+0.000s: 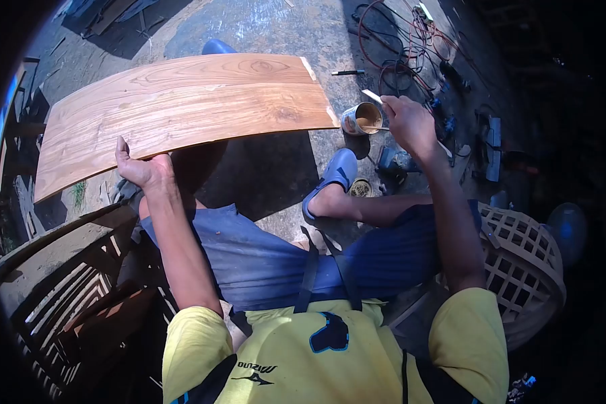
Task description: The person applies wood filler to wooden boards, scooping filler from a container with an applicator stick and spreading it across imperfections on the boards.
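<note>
My left hand (145,170) supports a wide wooden board (195,101) from beneath its near edge, the thumb pressed up against that edge. Pale filler-like patches show along the board's right end. My right hand (411,124) is closed around a pale flat stick (372,96), whose tip points left toward the board's right end. Just below that tip, a tin can (350,122) of tan paste stands on the ground, with a thin stick leaning out of it. Most of my left fingers are hidden under the board.
A black pen or marker (347,73) lies beyond the can. Tangled cables (404,47) spread at the upper right, with power tools (397,160) nearby. My foot in a blue clog (340,172) is beside the can. A lattice-backed chair (518,262) stands right, wooden pieces (81,303) left.
</note>
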Demonstrator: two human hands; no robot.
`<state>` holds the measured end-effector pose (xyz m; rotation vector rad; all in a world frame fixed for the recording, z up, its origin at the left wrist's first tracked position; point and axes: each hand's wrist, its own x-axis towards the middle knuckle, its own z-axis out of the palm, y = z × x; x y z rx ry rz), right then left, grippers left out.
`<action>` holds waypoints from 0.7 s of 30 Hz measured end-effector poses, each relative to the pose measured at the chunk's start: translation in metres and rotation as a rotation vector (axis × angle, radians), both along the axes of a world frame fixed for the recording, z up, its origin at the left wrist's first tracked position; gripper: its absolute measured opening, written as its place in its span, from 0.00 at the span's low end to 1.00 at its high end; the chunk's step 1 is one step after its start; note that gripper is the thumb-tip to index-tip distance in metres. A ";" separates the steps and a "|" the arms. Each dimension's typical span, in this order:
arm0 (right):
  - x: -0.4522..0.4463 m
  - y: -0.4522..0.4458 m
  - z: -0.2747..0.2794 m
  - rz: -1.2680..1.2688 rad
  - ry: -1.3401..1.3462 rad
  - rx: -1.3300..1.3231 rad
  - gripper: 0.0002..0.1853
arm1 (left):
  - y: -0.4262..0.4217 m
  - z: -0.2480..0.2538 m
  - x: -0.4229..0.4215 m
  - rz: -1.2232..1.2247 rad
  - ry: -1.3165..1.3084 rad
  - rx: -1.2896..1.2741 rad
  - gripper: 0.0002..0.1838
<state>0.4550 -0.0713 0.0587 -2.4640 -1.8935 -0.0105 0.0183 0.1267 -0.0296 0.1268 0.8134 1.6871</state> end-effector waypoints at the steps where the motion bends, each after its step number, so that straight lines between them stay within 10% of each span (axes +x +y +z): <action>1: 0.033 0.000 -0.010 -0.024 -0.011 -0.177 0.09 | 0.002 -0.002 -0.004 0.010 0.031 -0.022 0.30; 11: 0.100 0.028 -0.178 -0.146 -0.011 -0.415 0.10 | 0.011 -0.015 -0.022 0.026 0.105 -0.042 0.24; 21: 0.104 0.012 -0.174 -0.207 0.118 -0.465 0.11 | 0.010 -0.023 -0.009 -0.048 0.091 -0.063 0.21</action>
